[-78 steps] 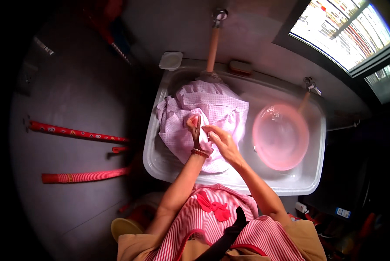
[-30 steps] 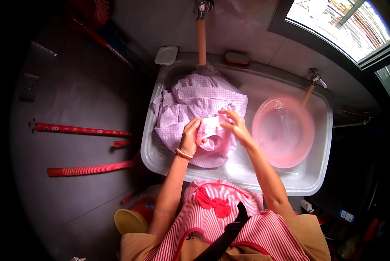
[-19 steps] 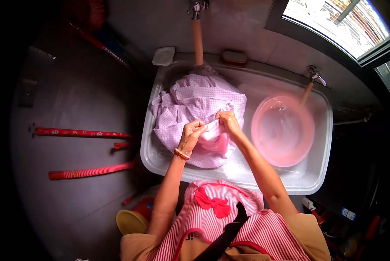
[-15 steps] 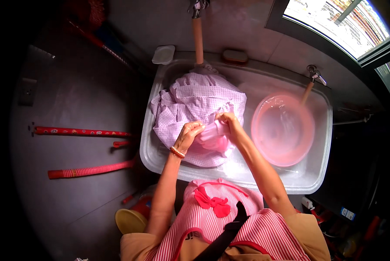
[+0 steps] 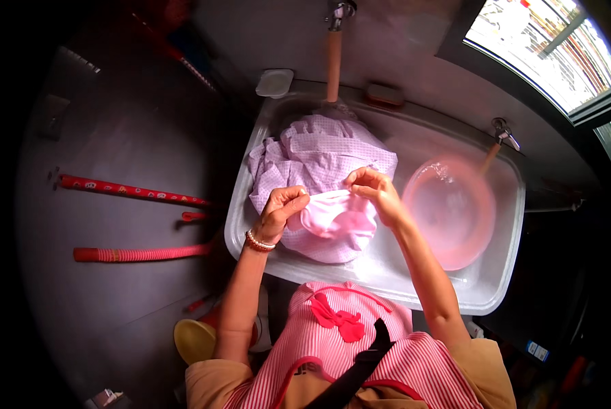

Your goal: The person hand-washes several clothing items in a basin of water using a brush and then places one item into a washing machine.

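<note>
A small pink garment [image 5: 336, 217] is stretched between my two hands by its upper edge; its exact kind I cannot make out. My left hand [image 5: 277, 215] pinches one corner between thumb and fingers, with a beaded bracelet on that wrist. At the other corner, my right hand [image 5: 380, 195] is closed in a pinch of thumb and fingertips. Beneath the garment, a bulky heap of pale lilac checked cloth [image 5: 333, 146] fills the left side of the grey-white sink [image 5: 387, 294].
A round pink basin [image 5: 450, 255] holding water stands in the sink's right part. Two taps [image 5: 339, 15] with orange-brown hoses rise behind. A brush [image 5: 384, 95] and a white dish [image 5: 275, 82] lie along the back rim. Red-wrapped poles [image 5: 135, 190] extend at left.
My hands have moved apart, and the pink garment's bunched upper edge is now drawn out straighter between them. The whole view has shifted and tilted slightly.
</note>
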### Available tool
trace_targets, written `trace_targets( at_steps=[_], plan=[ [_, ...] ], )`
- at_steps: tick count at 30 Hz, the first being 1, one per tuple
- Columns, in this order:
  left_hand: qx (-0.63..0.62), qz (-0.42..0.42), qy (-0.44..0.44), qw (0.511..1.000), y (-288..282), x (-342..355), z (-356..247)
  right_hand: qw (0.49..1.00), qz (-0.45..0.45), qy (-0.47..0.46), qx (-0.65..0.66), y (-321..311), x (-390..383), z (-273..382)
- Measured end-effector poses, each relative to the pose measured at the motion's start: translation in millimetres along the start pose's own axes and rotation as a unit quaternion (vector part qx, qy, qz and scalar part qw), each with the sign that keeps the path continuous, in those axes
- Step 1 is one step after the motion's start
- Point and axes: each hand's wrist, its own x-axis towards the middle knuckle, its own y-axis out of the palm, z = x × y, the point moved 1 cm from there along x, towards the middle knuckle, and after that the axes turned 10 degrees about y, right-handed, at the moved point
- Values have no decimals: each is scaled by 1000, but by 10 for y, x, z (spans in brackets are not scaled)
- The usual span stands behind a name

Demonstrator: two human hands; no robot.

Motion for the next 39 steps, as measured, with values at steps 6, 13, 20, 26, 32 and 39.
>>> trace_targets(
  at_steps=[6, 13, 20, 26, 32, 39],
  plan=[
    [-120, -192, 74, 971, -275, -182, -151, 921, -117, -108, -355, 190, -207, -441],
    [-22, -293, 178, 939, -543, -187, -846, 719, 42, -194, -667, 817, -383, -1364],
    [-29, -268, 192, 944, -522, -288, -1114, 736, -120, -82, -661, -25, 845, -1393],
    [-107, -231, 72, 964, -212, -191, -394, 715, -130, 57, -684, -822, 1477, -843],
    [-270, -160, -55, 948, -11, -19, 766, 751, -145, -57, -642, -412, 552, -904],
    [-182, -162, -157, 957, -246, -175, 1963, 830, -552, 67, 40, -1776, -788, -1178]
  ],
)
